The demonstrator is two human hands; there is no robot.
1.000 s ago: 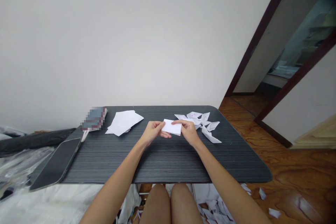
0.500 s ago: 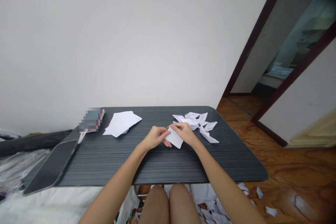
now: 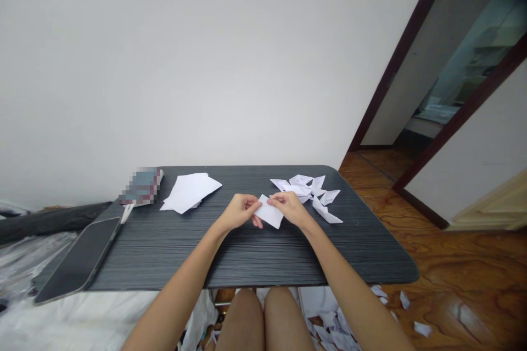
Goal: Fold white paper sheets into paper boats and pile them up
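Note:
Between my hands, above the dark table (image 3: 173, 263), is a small piece of white paper (image 3: 270, 214), tilted with a corner toward me. My left hand (image 3: 242, 211) pinches its left edge between thumb and fingers. At its upper right edge, my right hand (image 3: 290, 206) grips the paper with thumb and fingertips. Just beyond my right hand lies a cluster of folded paper boats (image 3: 327, 211), several of them overlapping. To the left of my left hand rests a loose stack of white paper sheets (image 3: 191, 192).
A phone-like dark slab (image 3: 78, 258) lies at the table's left edge, close to a blurred-out packet (image 3: 142, 186). Behind the table rises a white wall (image 3: 247, 66). Folded paper pieces (image 3: 422, 329) are scattered on the wooden floor at lower right.
The paper has turned a little and now lies flatter between my hands. My left hand has shifted slightly left, its thumb now on the paper's left corner.

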